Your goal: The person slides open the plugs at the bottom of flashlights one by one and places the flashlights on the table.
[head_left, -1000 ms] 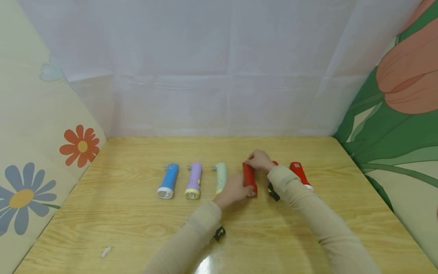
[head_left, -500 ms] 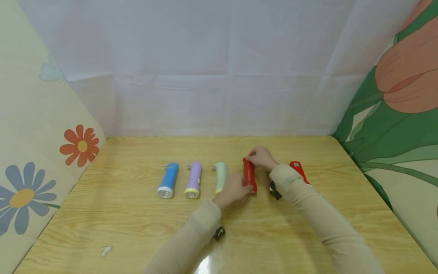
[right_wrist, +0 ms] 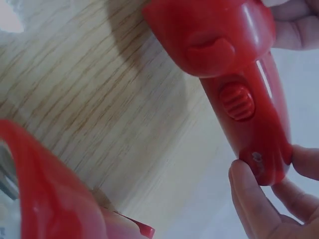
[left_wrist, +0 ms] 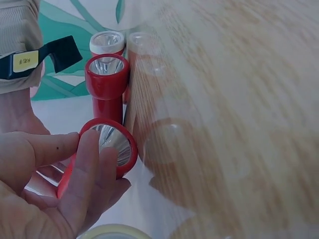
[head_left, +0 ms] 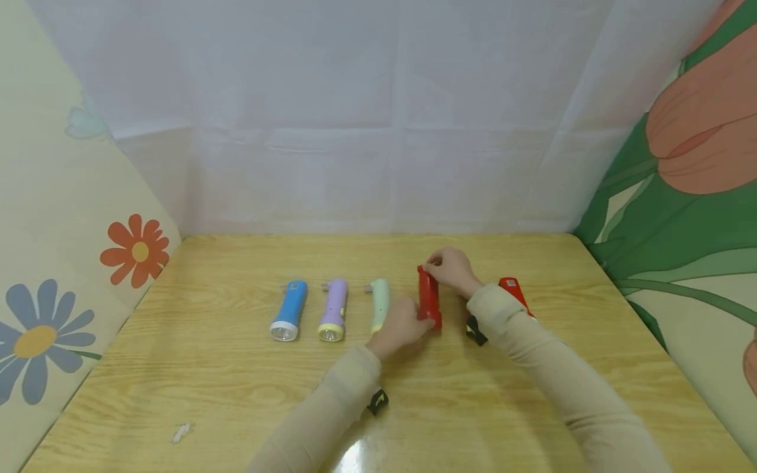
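In the head view, a red flashlight (head_left: 428,299) is between my two hands. My left hand (head_left: 401,323) grips it by its lens end, fingers curled round the rim in the left wrist view. My right hand (head_left: 454,269) pinches its tail; the right wrist view shows thumb and fingers on either side, with a ribbed slide switch higher up the body. To the left lie a mint green flashlight (head_left: 381,302), partly behind my left hand, a purple one (head_left: 336,307) and a blue one (head_left: 290,310).
A red flashlight with a white rim (head_left: 513,292) lies at the right, partly behind my sleeve. Another all-red flashlight (left_wrist: 107,84) stands between it and the held one. A torn white mark (head_left: 181,432) is on the wooden table (head_left: 248,394). Fabric walls surround the back and sides.
The held red flashlight has moved slightly towards the back, its tail end raised a little. My right hand has gone up with it; my left hand has barely moved.
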Available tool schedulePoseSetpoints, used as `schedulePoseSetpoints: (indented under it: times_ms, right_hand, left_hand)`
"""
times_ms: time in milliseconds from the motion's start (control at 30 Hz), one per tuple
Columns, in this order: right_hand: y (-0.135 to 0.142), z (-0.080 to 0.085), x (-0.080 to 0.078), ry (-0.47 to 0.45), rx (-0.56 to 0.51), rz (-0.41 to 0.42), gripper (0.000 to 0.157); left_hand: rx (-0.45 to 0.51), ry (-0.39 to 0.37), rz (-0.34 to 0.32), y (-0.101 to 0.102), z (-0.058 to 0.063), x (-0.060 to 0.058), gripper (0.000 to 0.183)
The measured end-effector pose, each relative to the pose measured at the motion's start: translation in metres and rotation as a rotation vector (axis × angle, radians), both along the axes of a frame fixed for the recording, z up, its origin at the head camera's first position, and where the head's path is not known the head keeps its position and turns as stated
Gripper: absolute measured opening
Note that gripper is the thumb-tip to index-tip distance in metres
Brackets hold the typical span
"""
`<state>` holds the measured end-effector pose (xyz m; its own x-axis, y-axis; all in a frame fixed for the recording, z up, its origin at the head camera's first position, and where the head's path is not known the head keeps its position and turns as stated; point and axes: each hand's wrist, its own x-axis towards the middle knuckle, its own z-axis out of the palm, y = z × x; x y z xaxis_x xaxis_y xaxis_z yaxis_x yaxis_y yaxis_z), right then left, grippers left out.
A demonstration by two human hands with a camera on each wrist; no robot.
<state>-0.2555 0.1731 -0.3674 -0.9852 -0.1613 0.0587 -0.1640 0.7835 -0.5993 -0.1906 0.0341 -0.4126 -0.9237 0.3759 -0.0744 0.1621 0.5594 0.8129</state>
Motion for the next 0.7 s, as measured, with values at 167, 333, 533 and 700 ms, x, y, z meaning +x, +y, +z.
schedulePoseSetpoints:
  times_ms: [167,333,533,700]
  right_hand:
    - [-0.001,0.004,0.007,0.050,-0.014,-0.003,0.022]
    - [-0.004,0.006,0.012,0.076,-0.045,-0.022,0.020]
    - [-0.005,0.008,0.017,0.116,-0.064,-0.025,0.018]
    - [-0.004,0.008,0.020,0.145,-0.095,-0.027,0.019]
  left_hand:
    - [0.040,-0.029,0.009,0.000,0.000,0.000,0.013]
    - [0.039,-0.027,0.018,-0.001,0.000,0.000,0.012]
    - [0.028,-0.011,0.026,0.000,0.000,0.000,0.014]
    - [0.018,0.029,0.029,0.001,-0.002,0.000,0.011]
